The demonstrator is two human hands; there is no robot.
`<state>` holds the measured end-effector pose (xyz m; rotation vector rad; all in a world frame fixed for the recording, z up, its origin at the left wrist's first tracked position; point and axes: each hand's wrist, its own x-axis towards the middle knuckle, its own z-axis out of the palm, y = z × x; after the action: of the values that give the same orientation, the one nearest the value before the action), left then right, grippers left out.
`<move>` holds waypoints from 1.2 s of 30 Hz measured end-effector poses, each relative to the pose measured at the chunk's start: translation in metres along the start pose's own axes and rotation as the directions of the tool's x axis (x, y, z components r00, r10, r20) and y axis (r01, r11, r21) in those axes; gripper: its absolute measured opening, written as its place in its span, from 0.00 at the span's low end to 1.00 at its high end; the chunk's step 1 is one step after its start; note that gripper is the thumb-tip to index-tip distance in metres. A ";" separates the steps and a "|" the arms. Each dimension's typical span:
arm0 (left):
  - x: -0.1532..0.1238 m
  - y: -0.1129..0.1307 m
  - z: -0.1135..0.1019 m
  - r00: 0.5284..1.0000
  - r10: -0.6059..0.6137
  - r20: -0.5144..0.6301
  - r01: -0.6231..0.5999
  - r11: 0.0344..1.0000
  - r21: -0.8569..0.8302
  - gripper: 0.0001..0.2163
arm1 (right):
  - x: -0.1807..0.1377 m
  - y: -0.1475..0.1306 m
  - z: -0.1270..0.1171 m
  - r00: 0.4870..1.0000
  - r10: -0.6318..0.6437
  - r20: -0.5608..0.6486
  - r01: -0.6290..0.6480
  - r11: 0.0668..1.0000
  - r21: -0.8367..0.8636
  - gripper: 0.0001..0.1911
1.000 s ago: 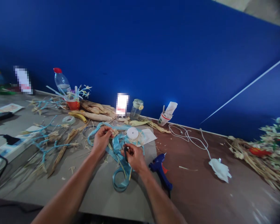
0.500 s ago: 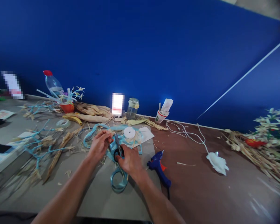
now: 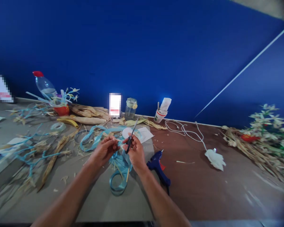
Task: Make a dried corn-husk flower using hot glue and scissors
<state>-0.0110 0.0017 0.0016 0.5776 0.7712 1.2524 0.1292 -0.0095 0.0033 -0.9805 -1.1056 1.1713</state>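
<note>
My right hand is closed around dark-handled scissors, their blades pointing up and away from me. Close beside it, my left hand pinches something small, with pale and light-blue bits showing at the fingertips; its exact kind is unclear. Below and between the hands lies a tangle of light-blue ribbon, ending in a coiled loop on the grey mat. A white spool sits just behind the hands, partly hidden by the right hand and scissors.
A blue glue gun lies right of my right hand. Blue-wrapped stems and dried husks spread at left. Along the wall stand a bottle, a jar and a paper cup. A white cable lies behind.
The scissors have swung from my left fingertips to point up and right, their handles now in my right palm. My right fingers have moved up beside the left hand. The view has shifted slightly right.
</note>
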 end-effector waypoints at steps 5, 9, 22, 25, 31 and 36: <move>-0.001 -0.011 0.003 0.986 -0.053 0.161 0.041 0.996 0.081 0.08 | -0.004 -0.004 0.000 0.989 -0.094 -0.110 0.085 0.993 -0.087 0.21; -0.005 -0.010 0.007 0.977 -0.052 0.208 0.000 0.969 0.246 0.09 | -0.002 0.000 -0.005 0.984 -0.084 -0.160 0.071 0.994 -0.085 0.21; -0.003 -0.004 0.005 0.992 0.098 0.083 -0.123 0.907 0.404 0.11 | -0.005 0.004 -0.006 0.998 0.010 0.061 0.002 0.983 -0.185 0.20; -0.001 -0.003 0.000 0.993 0.115 0.028 -0.119 0.954 0.274 0.11 | -0.011 0.004 -0.005 0.986 -0.041 0.164 0.106 0.905 -0.411 0.20; -0.002 -0.003 0.001 0.992 0.104 0.070 -0.118 0.964 0.239 0.11 | -0.016 -0.012 -0.001 0.950 -0.056 0.307 0.249 0.729 -0.638 0.12; -0.002 -0.004 0.001 0.988 0.129 0.080 -0.147 0.943 0.299 0.11 | -0.018 -0.016 0.000 0.947 -0.041 0.319 0.246 0.731 -0.637 0.10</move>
<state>-0.0084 -0.0014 -0.0006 0.9295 0.8930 1.2468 0.1316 -0.0292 0.0168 -1.2592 -1.8893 0.7893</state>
